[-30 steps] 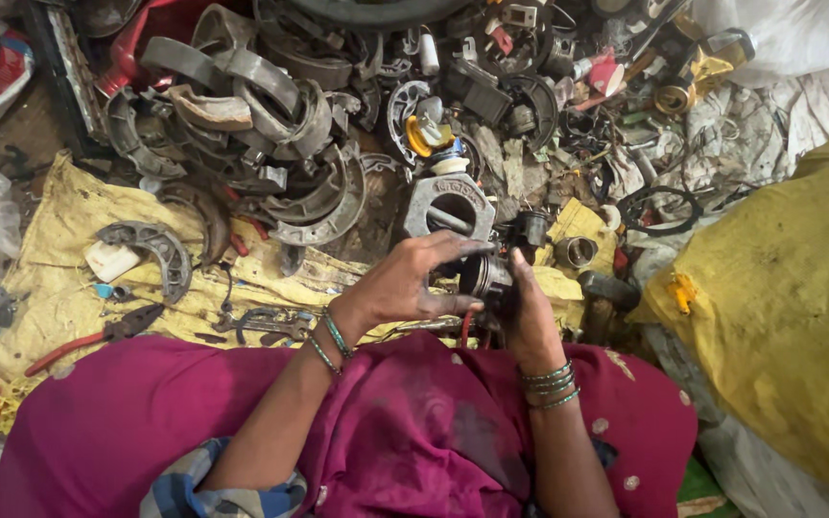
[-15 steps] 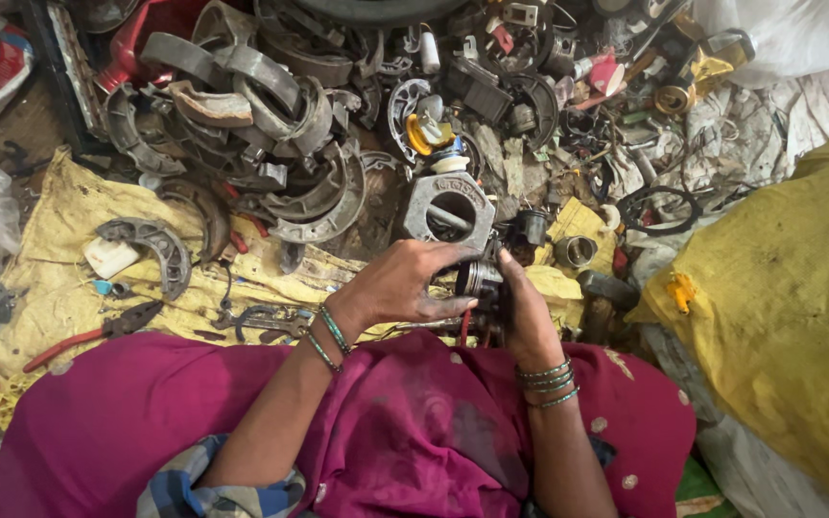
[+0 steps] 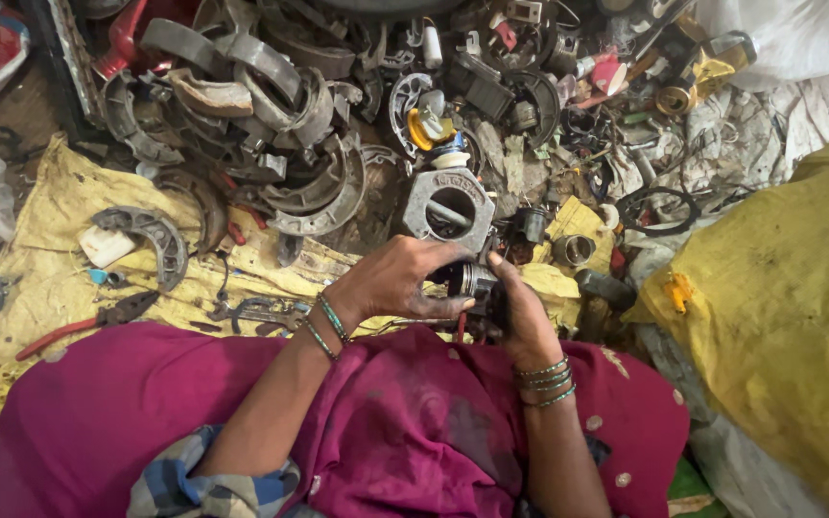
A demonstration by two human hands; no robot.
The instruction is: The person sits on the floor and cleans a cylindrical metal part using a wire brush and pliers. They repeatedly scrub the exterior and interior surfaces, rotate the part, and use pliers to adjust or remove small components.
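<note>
Setting: a scrap-sorting spot on the ground. A yellow cloth (image 3: 40,278) covers the floor on the left, a bulging yellow sack (image 3: 779,307) stands on the right, and a heap of curved brake shoes (image 3: 271,105) lies beyond. A grey metal housing (image 3: 448,206) with a round bore rests just ahead of the hands; red-handled pliers (image 3: 83,321) lie on the cloth.

Work in hand: both hands hold a small dark metal part (image 3: 472,283) over the lap. The left hand (image 3: 400,283) curls over it, fingers pressed on top; the right hand (image 3: 520,307) clasps it from the side.

Judgement: dismantling step under way; any further twisting or pulling calls for a firm two-handed hold.
</note>
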